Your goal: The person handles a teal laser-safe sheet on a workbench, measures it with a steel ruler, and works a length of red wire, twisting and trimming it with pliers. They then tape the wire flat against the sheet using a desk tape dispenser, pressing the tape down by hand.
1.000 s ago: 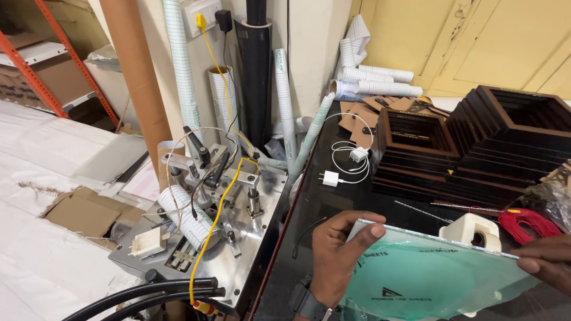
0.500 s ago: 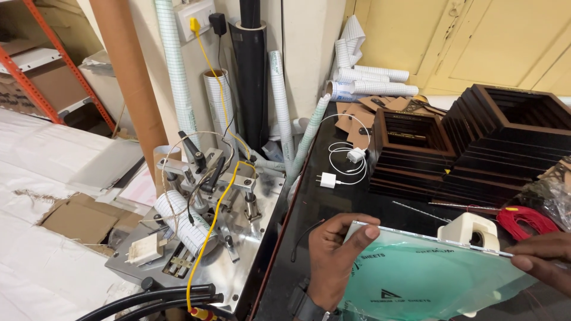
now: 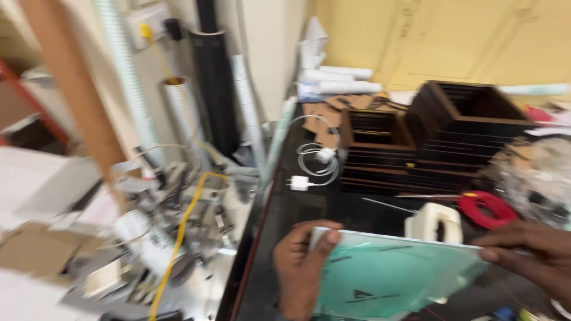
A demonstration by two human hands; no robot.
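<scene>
Green sheet (image 3: 386, 276) (long axis crosswise), near level

A flat green translucent package (image 3: 386, 279) with a small dark triangular mark lay over the near edge of the black table (image 3: 321, 208). A crumpled clear plastic bag (image 3: 535, 175) sat at right. Brown cardboard pieces (image 3: 324, 116) lay at the back.

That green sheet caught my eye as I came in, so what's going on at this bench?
A person holds a translucent green sheet flat over a black tabletop, the left hand pinching its left edge and the right hand its right corner. Just behind the sheet sit a white tape dispenser and a red wire coil. Farther back are stacked dark wooden frames and a white charger with cable. The picture is motion-blurred.
</scene>
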